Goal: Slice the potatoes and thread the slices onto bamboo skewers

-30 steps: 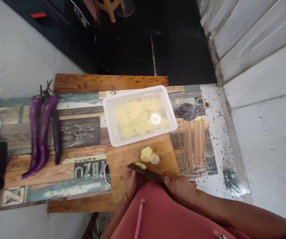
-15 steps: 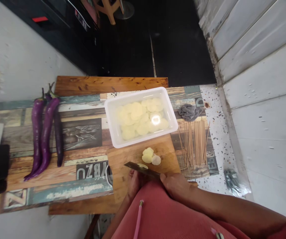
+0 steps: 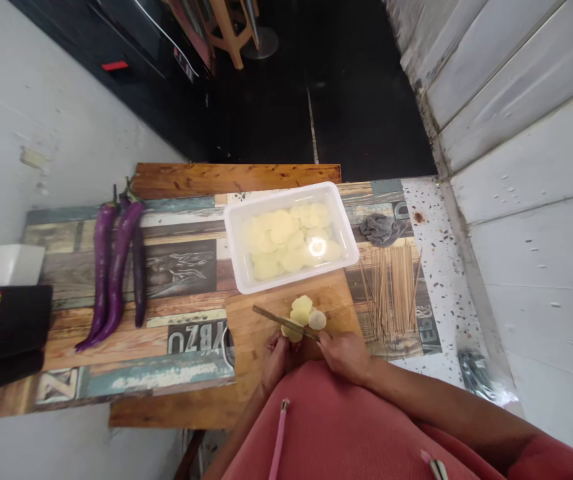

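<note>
Right hand (image 3: 345, 355): fingers clenched round the knife (image 3: 278, 319). Left hand (image 3: 275, 358): at the pale slice's (image 3: 291, 335) seven o'clock, finger grip indeterminable from here; fingertips should curl clear. Loose slices (image 3: 302, 305): its one o'clock. Tub (image 3: 240, 285): twelve.

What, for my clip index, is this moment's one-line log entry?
Left hand: near knife; right hand: gripping knife; cutting board: pale slices; tub: more slices

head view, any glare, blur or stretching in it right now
Head view: bright ring-shaped glare over the pale yellow round slices in the white rectangular plastic tub; the thin dark metal knife looks slightly soft; the slanting white wall tiles suggest wide-angle distortion.
</note>
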### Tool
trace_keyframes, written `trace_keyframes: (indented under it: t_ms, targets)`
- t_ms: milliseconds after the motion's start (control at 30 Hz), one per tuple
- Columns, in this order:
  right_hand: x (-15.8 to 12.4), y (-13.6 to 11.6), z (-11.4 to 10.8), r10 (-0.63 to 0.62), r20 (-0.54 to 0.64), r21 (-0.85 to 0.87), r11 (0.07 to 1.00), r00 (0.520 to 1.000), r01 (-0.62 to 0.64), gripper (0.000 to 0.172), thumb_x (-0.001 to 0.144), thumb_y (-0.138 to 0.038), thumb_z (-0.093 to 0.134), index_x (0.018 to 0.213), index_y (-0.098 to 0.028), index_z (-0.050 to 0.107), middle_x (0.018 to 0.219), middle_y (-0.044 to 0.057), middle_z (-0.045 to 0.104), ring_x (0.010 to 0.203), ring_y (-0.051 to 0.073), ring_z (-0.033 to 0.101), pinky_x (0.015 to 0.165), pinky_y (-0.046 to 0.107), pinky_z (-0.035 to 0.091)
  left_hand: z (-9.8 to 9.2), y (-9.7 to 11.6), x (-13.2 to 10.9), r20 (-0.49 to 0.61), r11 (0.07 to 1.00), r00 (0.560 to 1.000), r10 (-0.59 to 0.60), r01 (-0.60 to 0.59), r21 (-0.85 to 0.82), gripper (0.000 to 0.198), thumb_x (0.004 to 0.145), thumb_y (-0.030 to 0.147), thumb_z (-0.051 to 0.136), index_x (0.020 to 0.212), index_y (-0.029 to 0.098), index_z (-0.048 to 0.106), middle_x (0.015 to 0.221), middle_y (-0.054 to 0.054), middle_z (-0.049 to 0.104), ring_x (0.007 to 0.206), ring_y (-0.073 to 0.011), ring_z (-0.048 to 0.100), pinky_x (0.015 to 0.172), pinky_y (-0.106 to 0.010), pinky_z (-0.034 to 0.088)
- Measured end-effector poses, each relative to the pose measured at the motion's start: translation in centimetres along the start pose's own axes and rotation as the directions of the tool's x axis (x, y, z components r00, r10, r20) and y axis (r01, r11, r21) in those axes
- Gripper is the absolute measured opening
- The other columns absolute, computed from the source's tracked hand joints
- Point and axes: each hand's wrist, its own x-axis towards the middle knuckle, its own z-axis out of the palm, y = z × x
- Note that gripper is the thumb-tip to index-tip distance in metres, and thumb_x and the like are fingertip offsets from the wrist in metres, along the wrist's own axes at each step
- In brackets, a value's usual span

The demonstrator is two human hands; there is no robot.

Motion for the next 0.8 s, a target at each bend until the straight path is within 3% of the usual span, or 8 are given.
trace_keyframes:
  t_ms: [200,300,367,433,500,567,700,800]
  targets:
    - [-2.1,1.9,-3.4,0.129,-0.148,0.095,0.989,0.980,-0.116,0.029,0.093,-0.028,0.028,0.093,-0.014,0.053,0.067,0.004,0.063,0.055,0.013,0.057,0.050,0.023,0.030,0.3,1.9,-0.1,0.154,0.971,0.974,0.164,-0.187,0.147,0.023,0.075,0.036,0.054,0.064,0.016,0.058,0.064,-0.003,0.055,0.063,-0.0150,0.050,0.060,-0.026,0.039]
    - [-2.8,2.7,-4.7,0.185,-0.194,0.063,0.982,0.963,-0.176,0.030,0.092,-0.029,0.029,0.091,-0.014,0.054,0.067,0.005,0.063,0.056,0.014,0.057,0.050,0.024,0.028,0.5,3.7,0.3,0.151,0.903,0.953,0.262,-0.298,0.309,0.021,0.074,0.035,0.054,0.063,0.018,0.058,0.063,-0.003,0.055,0.064,-0.0162,0.051,0.062,-0.027,0.041]
    - [-3.4,3.2,-5.0,0.209,-0.230,0.062,0.978,0.950,-0.200,0.031,0.092,-0.030,0.028,0.088,-0.014,0.055,0.068,0.005,0.063,0.057,0.015,0.058,0.050,0.024,0.028,0.2,5.0,0.8,0.149,0.785,0.912,0.381,-0.405,0.469,0.016,0.070,0.034,0.059,0.072,0.019,0.062,0.074,-0.005,0.059,0.075,-0.0197,0.055,0.072,-0.031,0.042]
    - [-4.2,3.7,-5.0,0.234,-0.255,0.082,0.972,0.938,-0.220,0.032,0.092,-0.029,0.027,0.088,-0.014,0.054,0.068,0.005,0.064,0.058,0.015,0.058,0.051,0.024,0.029,-0.3,6.1,1.5,0.277,0.605,0.842,0.462,-0.528,0.596,0.028,0.064,0.029,0.064,0.091,0.021,0.064,0.101,-0.007,0.059,0.099,-0.0247,0.052,0.089,-0.036,0.037]
    - [-5.1,4.2,-4.8,0.263,-0.271,0.105,0.964,0.926,-0.243,0.032,0.092,-0.029,0.027,0.091,-0.013,0.054,0.067,0.005,0.064,0.057,0.015,0.058,0.051,0.024,0.029,-0.5,6.9,2.3,0.459,0.450,0.773,0.438,-0.630,0.633,0.051,0.062,0.025,0.065,0.113,0.023,0.058,0.125,-0.008,0.049,0.115,-0.0275,0.041,0.099,-0.040,0.028]
    - [-5.9,4.5,-4.4,0.289,-0.291,0.128,0.957,0.912,-0.262,0.032,0.092,-0.029,0.027,0.096,-0.012,0.054,0.066,0.005,0.064,0.057,0.016,0.059,0.051,0.024,0.030,-0.2,7.1,3.1,0.565,0.365,0.734,0.377,-0.678,0.638,0.065,0.062,0.021,0.064,0.125,0.023,0.048,0.131,-0.010,0.044,0.119,-0.0287,0.037,0.101,-0.041,0.024]
    - [-7.4,4.9,-3.3,0.310,-0.331,0.184,0.947,0.891,-0.262,0.031,0.092,-0.029,0.027,0.092,-0.013,0.054,0.065,0.005,0.064,0.057,0.015,0.059,0.051,0.023,0.032,1.8,6.8,4.2,0.576,0.307,0.761,0.299,-0.648,0.697,0.073,0.055,0.014,0.066,0.125,0.022,0.048,0.121,-0.011,0.050,0.112,-0.0303,0.042,0.097,-0.039,0.029]
    - [-8.1,5.1,-2.5,0.318,-0.362,0.200,0.945,0.876,-0.260,0.032,0.092,-0.031,0.028,0.086,-0.014,0.054,0.061,0.005,0.062,0.053,0.015,0.057,0.049,0.023,0.030,3.1,6.6,4.3,0.546,0.223,0.804,0.236,-0.591,0.775,0.063,0.052,0.014,0.067,0.113,0.018,0.054,0.115,-0.011,0.052,0.107,-0.0289,0.044,0.092,-0.036,0.033]
